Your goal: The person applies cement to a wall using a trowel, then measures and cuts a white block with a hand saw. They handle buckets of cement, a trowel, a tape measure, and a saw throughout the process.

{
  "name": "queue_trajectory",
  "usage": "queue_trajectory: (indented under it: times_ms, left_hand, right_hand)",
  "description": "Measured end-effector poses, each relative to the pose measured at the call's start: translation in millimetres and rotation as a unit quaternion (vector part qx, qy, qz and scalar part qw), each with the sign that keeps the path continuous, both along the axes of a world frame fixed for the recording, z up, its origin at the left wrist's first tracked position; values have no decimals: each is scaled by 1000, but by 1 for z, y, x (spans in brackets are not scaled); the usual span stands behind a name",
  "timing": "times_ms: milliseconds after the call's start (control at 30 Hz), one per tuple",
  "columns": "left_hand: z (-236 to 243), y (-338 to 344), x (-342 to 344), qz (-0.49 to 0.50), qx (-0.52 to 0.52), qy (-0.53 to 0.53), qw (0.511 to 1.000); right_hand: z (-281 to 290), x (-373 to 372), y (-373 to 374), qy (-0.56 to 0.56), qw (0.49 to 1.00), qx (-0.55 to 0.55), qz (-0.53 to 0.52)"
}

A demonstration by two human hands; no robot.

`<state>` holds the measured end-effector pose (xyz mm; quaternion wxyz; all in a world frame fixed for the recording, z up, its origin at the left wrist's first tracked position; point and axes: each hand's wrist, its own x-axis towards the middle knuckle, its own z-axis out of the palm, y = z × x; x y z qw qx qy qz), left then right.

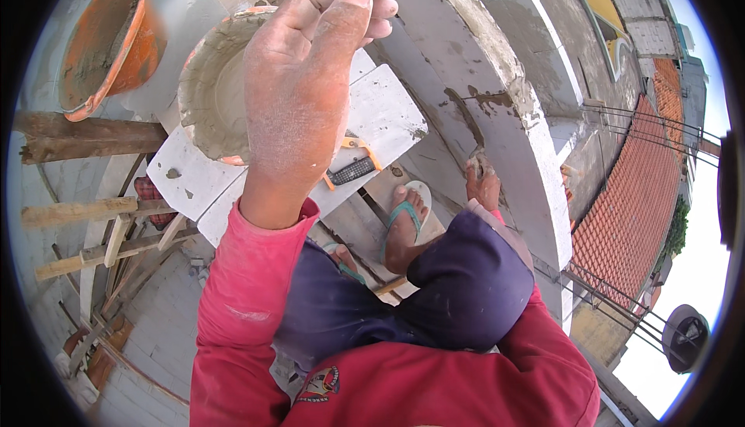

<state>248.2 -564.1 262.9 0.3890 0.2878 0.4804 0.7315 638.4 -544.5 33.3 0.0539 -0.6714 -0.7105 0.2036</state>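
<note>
My left hand point(303, 93) is raised in the middle, fingers curled and thumb pinched toward the index finger around a small grey-brown bit that I cannot make out. Beneath it, a round bucket with grey mortar on its inside point(206, 93) stands on white blocks point(388, 109), beside an orange tool with a black grip point(353, 171). My right hand point(481, 183), smeared grey, is low at the side of a pale wall point(535, 186), below a dark streak of wet mortar, its fingers closed on something hidden.
An orange bucket point(140, 51) sits upper left above timber beams point(77, 214) and scaffold pieces. My sandalled feet point(403, 217) rest on boards below. At the right are a red tiled roof point(613, 194), thin rods and the drop beyond the wall's edge.
</note>
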Motion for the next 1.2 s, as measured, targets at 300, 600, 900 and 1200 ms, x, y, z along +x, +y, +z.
queue_trajectory:
  times_ms: [300,600,900,1200]
  left_hand:
    - [6,-18,-26,38,-44,38,998]
    - [8,-27,-25,51,-58,20,997]
    - [-9,-26,-22,40,-54,36,997]
    - [0,-40,-22,20,-28,62,998]
  right_hand:
    - [22,-13,-12,9,997,-71,-11]
    - [-67,9,-54,-3,998,55,39]
    - [-84,-1,-24,21,998,62,3]
    - [4,-7,-54,99,986,-97,-91]
